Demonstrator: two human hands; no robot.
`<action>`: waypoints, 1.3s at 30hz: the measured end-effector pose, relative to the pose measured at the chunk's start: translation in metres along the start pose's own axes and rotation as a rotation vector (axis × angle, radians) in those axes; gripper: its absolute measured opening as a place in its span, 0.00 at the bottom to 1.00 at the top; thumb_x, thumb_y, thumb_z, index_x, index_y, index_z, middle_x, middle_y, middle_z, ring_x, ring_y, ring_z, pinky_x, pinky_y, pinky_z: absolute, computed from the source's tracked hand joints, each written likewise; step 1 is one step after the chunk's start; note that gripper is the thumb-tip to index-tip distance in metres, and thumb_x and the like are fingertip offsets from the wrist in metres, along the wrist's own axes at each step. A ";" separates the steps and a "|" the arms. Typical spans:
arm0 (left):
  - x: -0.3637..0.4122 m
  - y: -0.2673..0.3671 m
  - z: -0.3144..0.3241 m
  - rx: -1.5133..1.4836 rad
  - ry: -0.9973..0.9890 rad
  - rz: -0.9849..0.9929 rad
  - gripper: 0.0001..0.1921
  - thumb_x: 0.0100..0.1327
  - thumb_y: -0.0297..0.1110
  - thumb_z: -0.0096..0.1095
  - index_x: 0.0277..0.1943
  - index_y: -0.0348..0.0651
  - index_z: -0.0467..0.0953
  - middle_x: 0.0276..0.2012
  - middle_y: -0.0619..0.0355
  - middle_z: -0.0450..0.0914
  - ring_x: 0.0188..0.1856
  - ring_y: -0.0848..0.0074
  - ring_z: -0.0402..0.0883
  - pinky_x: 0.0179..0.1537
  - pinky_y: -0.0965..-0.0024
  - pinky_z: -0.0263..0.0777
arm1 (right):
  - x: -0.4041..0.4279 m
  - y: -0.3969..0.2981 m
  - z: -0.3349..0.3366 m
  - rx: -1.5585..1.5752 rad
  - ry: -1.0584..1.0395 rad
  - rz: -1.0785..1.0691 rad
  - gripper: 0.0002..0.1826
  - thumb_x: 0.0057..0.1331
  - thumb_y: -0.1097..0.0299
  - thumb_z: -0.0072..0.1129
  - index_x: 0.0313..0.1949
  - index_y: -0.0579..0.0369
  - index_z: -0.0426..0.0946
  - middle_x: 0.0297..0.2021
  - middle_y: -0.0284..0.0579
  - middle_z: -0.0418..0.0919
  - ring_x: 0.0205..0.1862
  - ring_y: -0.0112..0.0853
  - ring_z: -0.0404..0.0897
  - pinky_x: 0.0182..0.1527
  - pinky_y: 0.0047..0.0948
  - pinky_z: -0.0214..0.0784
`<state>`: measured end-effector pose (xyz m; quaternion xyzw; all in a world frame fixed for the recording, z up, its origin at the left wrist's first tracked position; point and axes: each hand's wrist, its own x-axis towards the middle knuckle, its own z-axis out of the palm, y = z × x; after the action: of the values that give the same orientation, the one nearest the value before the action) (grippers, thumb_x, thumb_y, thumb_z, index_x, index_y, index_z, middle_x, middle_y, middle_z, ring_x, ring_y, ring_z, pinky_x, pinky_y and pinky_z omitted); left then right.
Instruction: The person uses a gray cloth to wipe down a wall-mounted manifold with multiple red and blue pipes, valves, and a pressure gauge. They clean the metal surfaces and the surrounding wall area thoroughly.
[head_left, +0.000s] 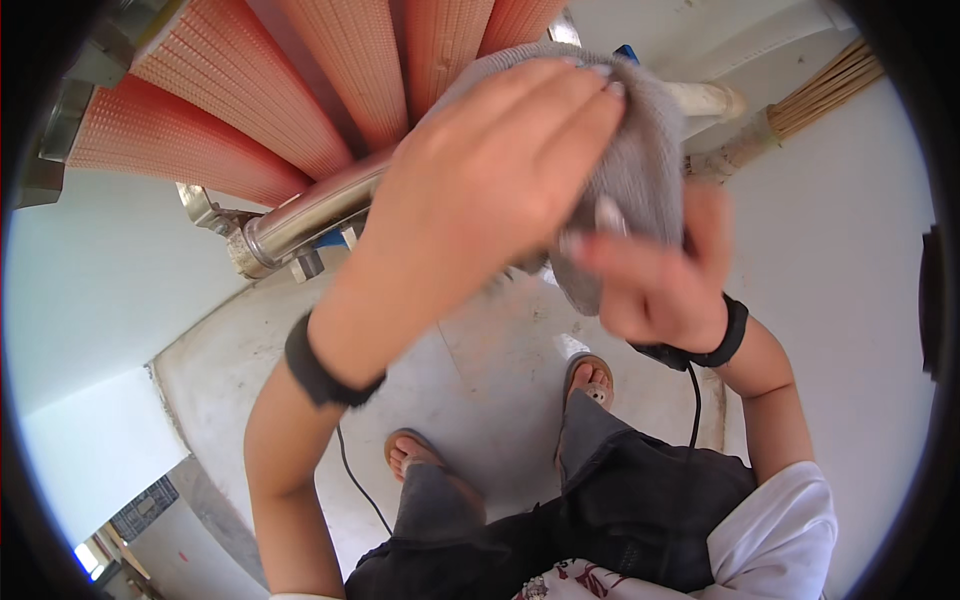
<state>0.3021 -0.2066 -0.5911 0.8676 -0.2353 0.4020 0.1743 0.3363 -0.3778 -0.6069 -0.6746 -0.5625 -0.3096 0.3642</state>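
Note:
A piece of grey ribbed knit fabric (649, 142) hangs bunched before me, in front of a metal pipe. Across it lies my left hand (487, 157), palm down, its fingertips bent onto the fabric near the upper edge. My right hand (660, 285) is at the fabric's lower right side, with bent fingers against it and the thumb raised at its edge. Motion blurs both hands, and whether the right fingers pinch the cloth is unclear. Much of the fabric is hidden under the left hand. A dark band circles each wrist.
Pink textured columns (345, 67) fan out behind the metal pipe (322, 214), which has fittings at its left end. A bundle of thin sticks (825, 94) leans at the upper right, near a white pipe (705, 99). Black cables (696, 405) hang beside my legs.

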 end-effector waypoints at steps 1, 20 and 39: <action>0.000 -0.003 0.003 0.003 0.003 0.003 0.16 0.46 0.24 0.55 0.41 0.31 0.77 0.43 0.49 0.79 0.47 0.60 0.78 0.48 0.64 0.73 | 0.000 -0.001 -0.001 -0.001 0.002 -0.005 0.19 0.42 0.77 0.58 0.36 0.44 0.81 0.19 0.34 0.63 0.18 0.35 0.62 0.23 0.29 0.56; -0.132 0.053 -0.033 -0.226 0.045 -0.344 0.32 0.41 0.29 0.69 0.53 0.35 0.69 0.53 0.43 0.69 0.55 0.54 0.70 0.53 0.58 0.66 | 0.006 -0.040 -0.006 0.347 -0.360 -0.316 0.12 0.43 0.71 0.60 0.31 0.50 0.80 0.30 0.36 0.73 0.22 0.28 0.70 0.21 0.20 0.53; -0.164 0.073 -0.087 -0.406 -0.123 -0.499 0.14 0.34 0.25 0.63 0.30 0.42 0.77 0.37 0.58 0.76 0.38 0.65 0.76 0.44 0.59 0.67 | -0.002 -0.044 -0.048 0.187 -0.381 -0.321 0.19 0.46 0.71 0.61 0.41 0.43 0.76 0.33 0.44 0.76 0.28 0.31 0.69 0.30 0.21 0.59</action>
<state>0.1156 -0.1802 -0.6568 0.8686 -0.1010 0.2388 0.4223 0.2918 -0.4148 -0.5765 -0.5863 -0.7469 -0.1776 0.2586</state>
